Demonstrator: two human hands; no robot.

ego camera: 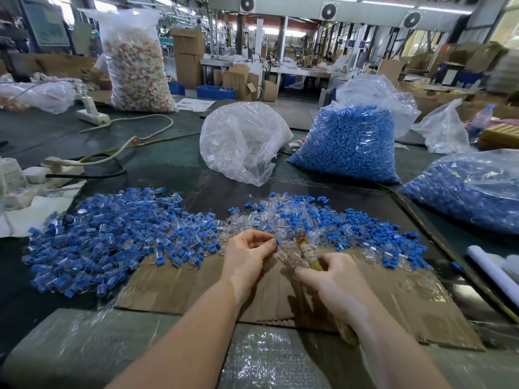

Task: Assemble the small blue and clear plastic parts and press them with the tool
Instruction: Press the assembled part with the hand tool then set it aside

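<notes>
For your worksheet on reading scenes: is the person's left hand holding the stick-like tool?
No: the left hand pinches a small blue part, while the right hand grips the tool.

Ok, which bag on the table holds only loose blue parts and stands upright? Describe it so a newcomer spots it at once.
Start at the dark table and look past the piles of parts to the far side. Right of the nearly empty crumpled clear bag stands the upright bag of blue parts. Unlike the slumped blue bag at the right edge, it stands tall, packed solid blue, its neck open.
</notes>
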